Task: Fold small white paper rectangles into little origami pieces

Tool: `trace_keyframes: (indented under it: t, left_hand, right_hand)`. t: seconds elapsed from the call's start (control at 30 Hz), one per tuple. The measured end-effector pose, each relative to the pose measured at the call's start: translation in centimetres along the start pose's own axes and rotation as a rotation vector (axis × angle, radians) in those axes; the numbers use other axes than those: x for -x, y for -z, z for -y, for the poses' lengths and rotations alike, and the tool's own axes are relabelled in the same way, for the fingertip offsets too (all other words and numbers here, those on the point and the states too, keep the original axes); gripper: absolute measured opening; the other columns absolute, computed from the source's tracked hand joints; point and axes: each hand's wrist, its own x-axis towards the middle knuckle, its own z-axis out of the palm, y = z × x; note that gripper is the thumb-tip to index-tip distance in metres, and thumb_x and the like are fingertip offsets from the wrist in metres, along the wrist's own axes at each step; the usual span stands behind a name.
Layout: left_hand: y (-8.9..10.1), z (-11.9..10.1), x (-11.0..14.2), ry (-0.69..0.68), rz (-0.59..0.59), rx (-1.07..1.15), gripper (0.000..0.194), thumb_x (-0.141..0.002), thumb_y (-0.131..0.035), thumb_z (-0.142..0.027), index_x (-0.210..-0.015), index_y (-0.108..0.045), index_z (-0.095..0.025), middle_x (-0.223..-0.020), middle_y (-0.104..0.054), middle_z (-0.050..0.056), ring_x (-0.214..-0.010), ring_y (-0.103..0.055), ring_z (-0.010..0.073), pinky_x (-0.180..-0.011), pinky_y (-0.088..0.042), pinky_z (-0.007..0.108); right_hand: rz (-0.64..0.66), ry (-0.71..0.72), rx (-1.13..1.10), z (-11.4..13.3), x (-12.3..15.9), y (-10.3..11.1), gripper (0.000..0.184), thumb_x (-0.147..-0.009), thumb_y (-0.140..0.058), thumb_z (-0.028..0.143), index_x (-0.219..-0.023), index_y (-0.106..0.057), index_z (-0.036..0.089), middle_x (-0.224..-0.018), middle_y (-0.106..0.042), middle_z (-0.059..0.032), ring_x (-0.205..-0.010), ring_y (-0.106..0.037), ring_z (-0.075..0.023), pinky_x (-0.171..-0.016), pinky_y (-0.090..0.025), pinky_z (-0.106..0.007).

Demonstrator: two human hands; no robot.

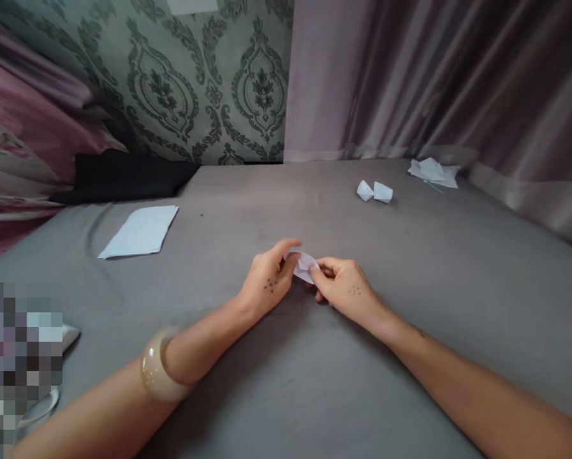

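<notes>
A small folded piece of white paper is held between my two hands, above the grey cloth surface. My left hand pinches its left side, thumb on top and index finger raised over it. On the other side, my right hand grips the right edge between thumb and curled fingers. The underside of the paper and some fingertips are hidden. A pale bangle circles my left forearm.
White paper sheets lie stacked at the left. Two folded paper pieces sit at the back right, with crumpled paper and a thin stick beyond. Black cloth lies at the back left; purple curtains hang behind.
</notes>
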Motion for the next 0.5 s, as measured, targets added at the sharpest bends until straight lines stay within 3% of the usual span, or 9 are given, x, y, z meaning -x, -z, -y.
trace_keyframes:
  t: [0.07, 0.2, 0.37, 0.5]
  left_hand:
    - [-0.3, 0.1, -0.1, 0.043, -0.047, 0.124, 0.031, -0.086, -0.052, -0.035, -0.112, -0.055, -0.017, -0.068, -0.063, 0.000, -0.052, -0.054, 0.0095, -0.050, -0.042, 0.020]
    - [-0.7, -0.1, -0.2, 0.176, 0.021, 0.354, 0.028, -0.085, -0.054, -0.040, -0.092, -0.057, -0.013, -0.064, -0.063, 0.002, -0.051, -0.058, 0.0105, -0.048, -0.044, 0.020]
    - [-0.8, -0.5, 0.0, 0.228, 0.073, 0.375, 0.023, -0.081, -0.058, -0.034, -0.083, -0.062, -0.012, -0.061, -0.062, 0.002, -0.050, -0.056, 0.0098, -0.046, -0.041, 0.018]
    - [-0.7, -0.4, 0.0, 0.254, 0.078, 0.383, 0.020, -0.078, -0.061, -0.031, -0.080, -0.063, -0.012, -0.062, -0.064, 0.002, -0.051, -0.056, 0.0095, -0.045, -0.040, 0.017]
  right_hand:
    - [0.055, -0.049, -0.061, 0.0, 0.0, -0.3, 0.023, -0.085, -0.050, 0.033, -0.079, -0.066, 0.017, -0.054, -0.064, -0.0005, -0.036, -0.052, -0.0085, -0.036, -0.037, -0.018]
    - [0.079, -0.094, -0.212, -0.2, -0.3, -1.0, 0.023, -0.085, -0.051, 0.034, -0.075, -0.060, 0.016, -0.058, -0.067, -0.0031, -0.033, -0.049, -0.0067, -0.032, -0.034, -0.017]
    - [0.071, -0.117, -0.299, -0.4, -0.6, -1.4, 0.020, -0.084, -0.051, 0.033, -0.076, -0.058, 0.017, -0.066, -0.070, -0.0052, -0.040, -0.058, -0.0112, -0.031, -0.040, -0.018]
    - [0.047, -0.125, -0.202, 0.0, -0.6, -1.1, 0.024, -0.083, -0.050, 0.033, -0.070, -0.058, 0.015, -0.060, -0.067, -0.0049, -0.034, -0.053, -0.0098, -0.027, -0.036, -0.018]
